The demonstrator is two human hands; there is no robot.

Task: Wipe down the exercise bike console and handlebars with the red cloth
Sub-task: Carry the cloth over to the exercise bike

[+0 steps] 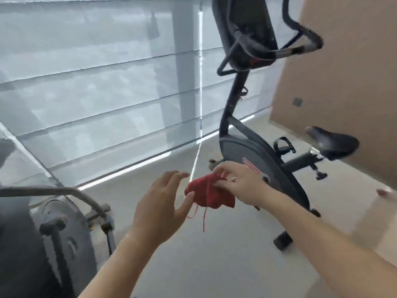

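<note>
The right hand [238, 181] pinches the red cloth [207, 193], which hangs bunched beneath its fingers; the left hand [163, 201], fingers spread, holds nothing beside it.

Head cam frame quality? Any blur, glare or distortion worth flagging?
Head view: motion blur smears the black bike saddle and the dark console; the wide-angle lens bows the grey window blinds; bright light leaks at the blind gaps; the frayed red cloth pinched by the right hand is fairly sharp.
</note>
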